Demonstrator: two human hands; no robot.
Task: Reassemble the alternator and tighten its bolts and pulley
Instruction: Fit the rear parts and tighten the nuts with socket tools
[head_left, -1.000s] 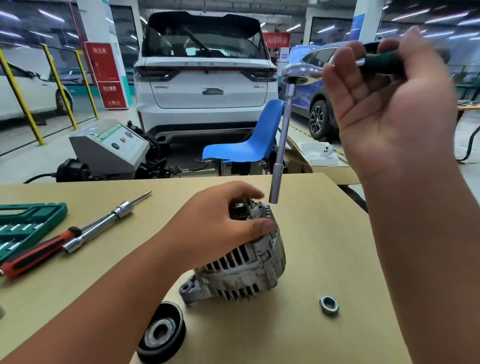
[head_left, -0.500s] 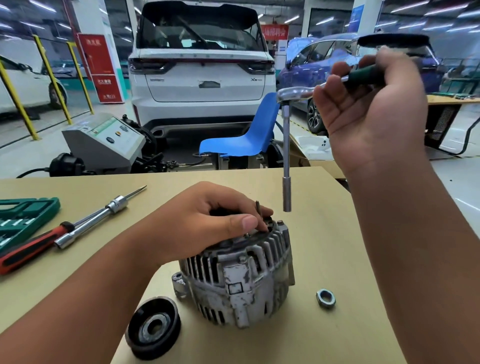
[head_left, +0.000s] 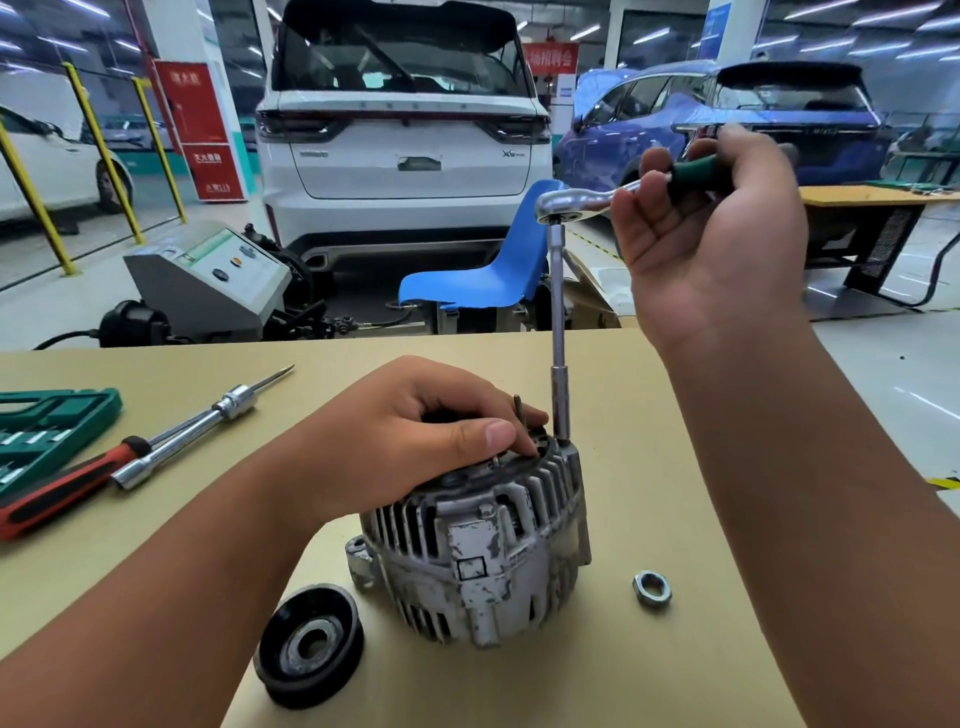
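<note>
A worn grey alternator (head_left: 483, 551) stands on the tan table (head_left: 639, 415). My left hand (head_left: 415, 436) rests on its top with curled fingers, gripping the upper housing; a thin stud pokes up by the fingertips. My right hand (head_left: 717, 234) holds the green handle of a ratchet wrench (head_left: 576, 200). Its long extension and socket (head_left: 560, 364) hang straight down, and the socket tip sits on the alternator's upper right edge. The black pulley (head_left: 310, 644) lies flat at the front left. A loose hex nut (head_left: 652, 588) lies to the alternator's right.
A red-handled screwdriver (head_left: 67, 488) and a chrome socket bar (head_left: 202, 421) lie at the left beside a green tool tray (head_left: 47, 431). Behind the table stand a blue chair (head_left: 483, 275), a grey machine (head_left: 208, 280) and parked cars.
The ratchet came down and its socket now touches the alternator's top right edge; it hung above before. The alternator went from lying tilted to standing upright under my left hand.
</note>
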